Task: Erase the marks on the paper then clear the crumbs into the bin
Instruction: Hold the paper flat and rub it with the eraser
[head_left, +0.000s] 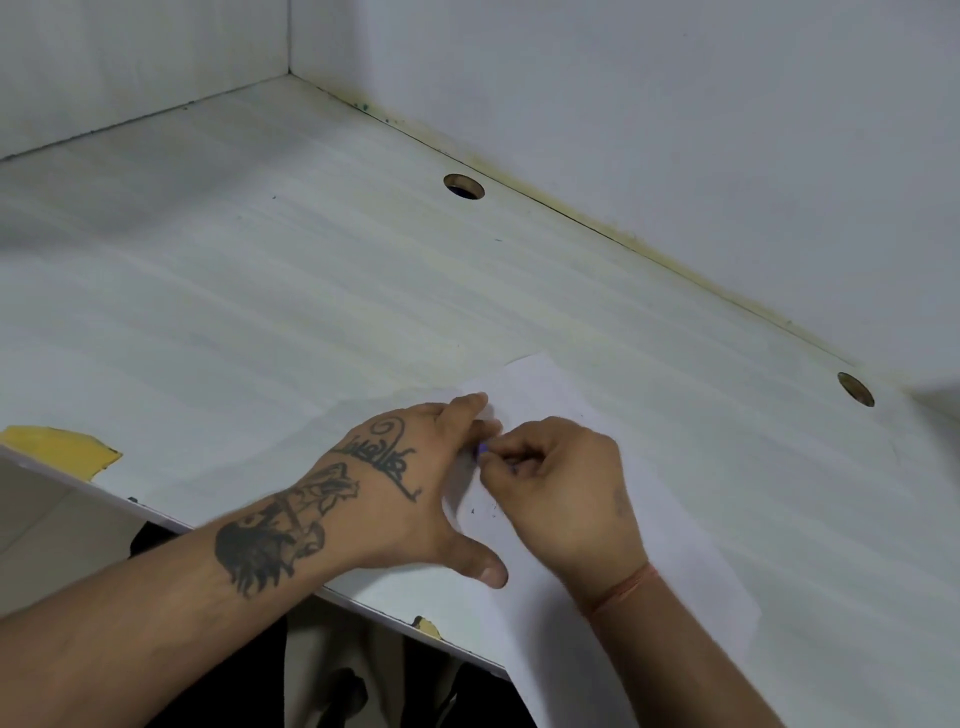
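A white sheet of paper (540, 387) lies on the pale desk (260, 312), its near end hanging over the front edge. My left hand (410, 493) rests flat on the paper, fingers spread, pinning it down. My right hand (561, 493) is closed around a small purple eraser (482, 448); only its tip shows at my fingertips, pressed to the sheet beside my left fingers. A few small dark specks (480, 509) lie on the paper between my hands. No bin is in view.
Two round cable holes (463, 187) (855, 389) sit along the desk's back edge by the wall. A yellow chipped patch (57, 447) marks the front left edge. White walls close the desk at the back and left.
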